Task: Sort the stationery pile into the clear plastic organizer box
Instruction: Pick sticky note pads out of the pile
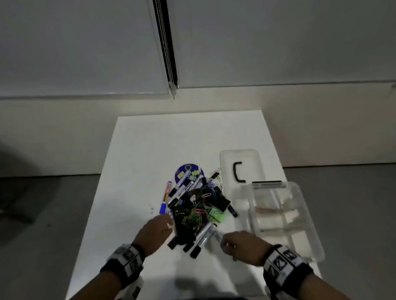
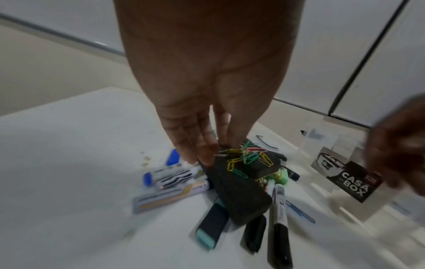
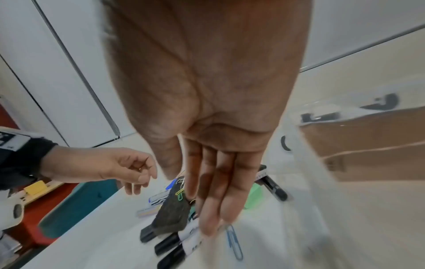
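Sorting has barely begun, by my reading. The stationery pile (image 1: 195, 205) sits heaped at the middle of the white table (image 1: 146, 152), apparently whole: whiteboard markers (image 2: 279, 218), a black felt eraser (image 2: 239, 196) topped with coloured paper clips (image 2: 246, 158), binder clips (image 1: 214, 175), a green block I cannot identify, and a blue disc (image 1: 189, 172) at the far edge.

The clear plastic organizer box (image 1: 278, 214) stands just right of the pile, uncovered, its lid (image 1: 240, 168) lying flat beyond it. Through the walls I make out dividers and a printed label (image 2: 352, 182); no stationery shows in any compartment, though glare hides part of the interior.

The left hand (image 1: 154, 232) reaches in at the pile's near left side, fingers (image 2: 195, 145) straight and close together, tips touching the eraser by the paper clips. It grips nothing.

The right hand (image 1: 241, 246) hangs over the pile's near right corner, fingers extended and relaxed, tips just above a blue paper clip (image 3: 234, 242) lying apart on the table. Motion blur prevents confirming contact; nothing is held.

Remaining: effectively everything. Each class of item has yet to be separated and placed.
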A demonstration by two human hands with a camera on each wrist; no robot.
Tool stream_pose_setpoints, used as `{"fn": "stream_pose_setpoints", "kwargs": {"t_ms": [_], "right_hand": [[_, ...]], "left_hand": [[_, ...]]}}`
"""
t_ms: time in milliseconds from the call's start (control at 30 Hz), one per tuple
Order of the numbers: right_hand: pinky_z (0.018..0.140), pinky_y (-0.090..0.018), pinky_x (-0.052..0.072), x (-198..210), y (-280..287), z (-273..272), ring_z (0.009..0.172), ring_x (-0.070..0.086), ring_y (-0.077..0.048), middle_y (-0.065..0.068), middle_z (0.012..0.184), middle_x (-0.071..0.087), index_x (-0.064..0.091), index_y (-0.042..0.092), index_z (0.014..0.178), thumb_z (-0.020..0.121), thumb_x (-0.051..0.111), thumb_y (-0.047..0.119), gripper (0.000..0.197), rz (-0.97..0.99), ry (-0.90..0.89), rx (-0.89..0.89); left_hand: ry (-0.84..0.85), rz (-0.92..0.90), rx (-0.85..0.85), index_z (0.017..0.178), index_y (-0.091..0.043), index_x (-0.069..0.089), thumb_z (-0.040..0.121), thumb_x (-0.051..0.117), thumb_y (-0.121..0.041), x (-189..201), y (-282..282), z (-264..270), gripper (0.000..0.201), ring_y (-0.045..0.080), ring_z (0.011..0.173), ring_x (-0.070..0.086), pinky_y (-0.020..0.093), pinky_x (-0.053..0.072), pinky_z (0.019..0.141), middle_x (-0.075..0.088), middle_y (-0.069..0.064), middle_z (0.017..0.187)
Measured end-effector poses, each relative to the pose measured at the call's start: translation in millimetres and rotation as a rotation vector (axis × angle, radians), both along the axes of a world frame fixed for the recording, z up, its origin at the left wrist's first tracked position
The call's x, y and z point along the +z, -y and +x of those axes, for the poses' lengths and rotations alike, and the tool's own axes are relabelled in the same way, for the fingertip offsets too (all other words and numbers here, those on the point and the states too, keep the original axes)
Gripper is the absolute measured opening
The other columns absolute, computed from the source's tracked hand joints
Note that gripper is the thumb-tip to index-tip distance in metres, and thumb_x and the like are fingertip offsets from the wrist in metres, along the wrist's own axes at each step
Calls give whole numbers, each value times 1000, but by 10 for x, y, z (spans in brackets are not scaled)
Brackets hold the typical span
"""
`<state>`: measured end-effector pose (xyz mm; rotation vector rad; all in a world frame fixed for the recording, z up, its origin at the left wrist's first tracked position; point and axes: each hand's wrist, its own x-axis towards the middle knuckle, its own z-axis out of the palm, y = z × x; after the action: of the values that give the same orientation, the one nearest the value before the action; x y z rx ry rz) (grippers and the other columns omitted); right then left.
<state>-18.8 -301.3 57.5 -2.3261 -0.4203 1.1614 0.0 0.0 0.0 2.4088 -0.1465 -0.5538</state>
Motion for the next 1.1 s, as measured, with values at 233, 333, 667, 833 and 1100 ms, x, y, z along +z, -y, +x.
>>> {"fn": "stream_pose_setpoints", "kwargs": {"t_ms": [233, 333, 667, 833, 1100], "right_hand": [[82, -34, 51, -490, -581, 689, 102, 63, -27, -9, 110, 64, 50, 10, 114, 93, 55, 39, 36, -120, 132, -447], [85, -37, 53, -707, -734, 800, 106, 63, -29, -11, 116, 64, 48, 8, 119, 84, 65, 45, 53, -122, 9, -538], [69, -31, 54, -793, -670, 900, 69, 65, -16, 1, 78, 67, 55, 19, 91, 88, 62, 46, 28, 156, -47, -564], [59, -37, 58, -672, -573, 898, 61, 68, -30, -14, 75, 68, 54, 10, 91, 102, 32, 44, 41, 409, -211, -754], [66, -43, 61, -557, -603, 790, 90, 70, -34, -26, 117, 64, 48, 2, 132, 104, 36, 32, 43, 869, -660, -1280]], "left_hand": [[-97, 279, 54, 137, -15, 35, 84, 68, -39, -165, 485, 432, 66, 32, 109, 56, 39, 50, 87, 40, 11, 129], [-116, 333, 69, 143, -18, 29, 80, 74, -34, -268, 540, 496, 79, 32, 116, 54, 40, 51, 94, 33, 13, 138], [62, 95, 147, 137, -19, 42, 97, 46, -21, -237, 508, 656, 40, 24, 109, 54, 37, 48, 93, 49, 12, 125], [-145, -228, 147, 148, -37, 14, 81, 58, -65, -125, 738, 683, 85, 22, 134, 40, 46, 41, 109, 25, 2, 153], [-43, -358, 156, 130, -28, 51, 94, 54, -40, -241, 911, 656, 38, 20, 120, 52, 44, 45, 106, 45, 4, 130]]}}
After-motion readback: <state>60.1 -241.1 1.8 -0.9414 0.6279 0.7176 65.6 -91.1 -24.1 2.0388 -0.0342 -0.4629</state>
